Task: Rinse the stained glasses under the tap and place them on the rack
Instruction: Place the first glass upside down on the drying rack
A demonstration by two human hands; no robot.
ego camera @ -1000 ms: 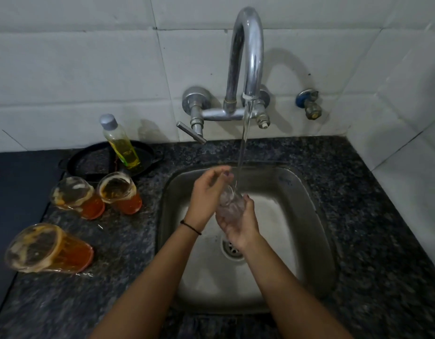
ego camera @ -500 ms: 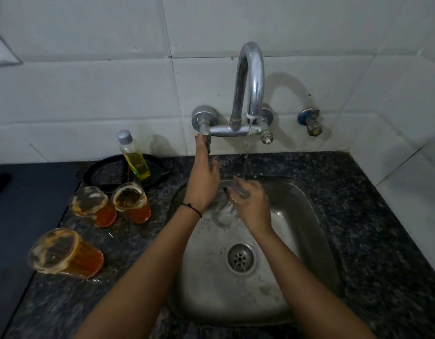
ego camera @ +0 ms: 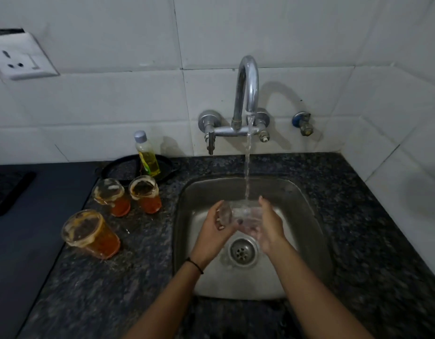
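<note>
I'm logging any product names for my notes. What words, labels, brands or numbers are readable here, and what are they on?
No text reads clearly anywhere in this view.
Bottle of yellow liquid: a green patch that may be a label, too small and blurred to read.
Wall socket: no readable marking.
Tap, sink, the three stained glasses on the counter, and the clear glass held in both hands: no print visible.

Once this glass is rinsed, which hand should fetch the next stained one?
Probably the left hand: the three stained glasses stand on the counter left of the sink, on its side. The right hand can keep the rinsed glass.
</note>
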